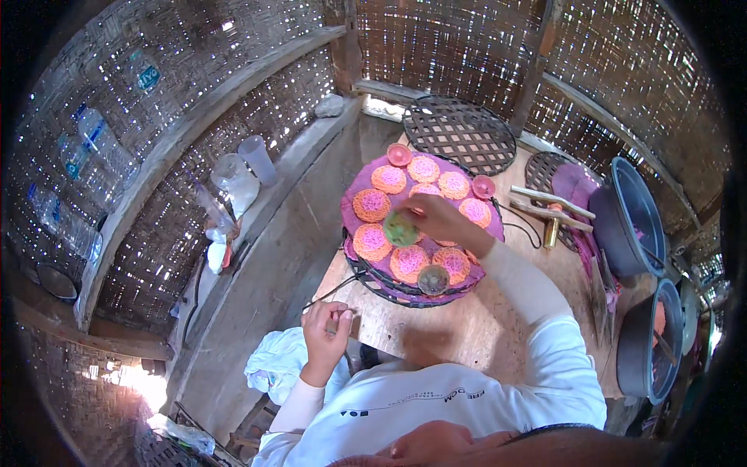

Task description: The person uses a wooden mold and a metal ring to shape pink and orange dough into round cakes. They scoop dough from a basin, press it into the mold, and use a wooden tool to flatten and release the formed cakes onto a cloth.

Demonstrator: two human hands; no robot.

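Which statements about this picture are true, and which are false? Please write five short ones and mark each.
1. The right hand holds a small green dish. True.
2. The left hand is above the round cakes. False: the left hand is lower left of them, apart.
3. Pink-and-orange round cakes lie on a purple sheet. True.
4. The large lattice tray is square. False: the large lattice tray is round.
5. Clear plastic bottles are at the left wall. True.

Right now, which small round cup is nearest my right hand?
The green cup, at the fingertips of your right hand. It's the only green one; the two pink cups and the greyish cup sit farther away.
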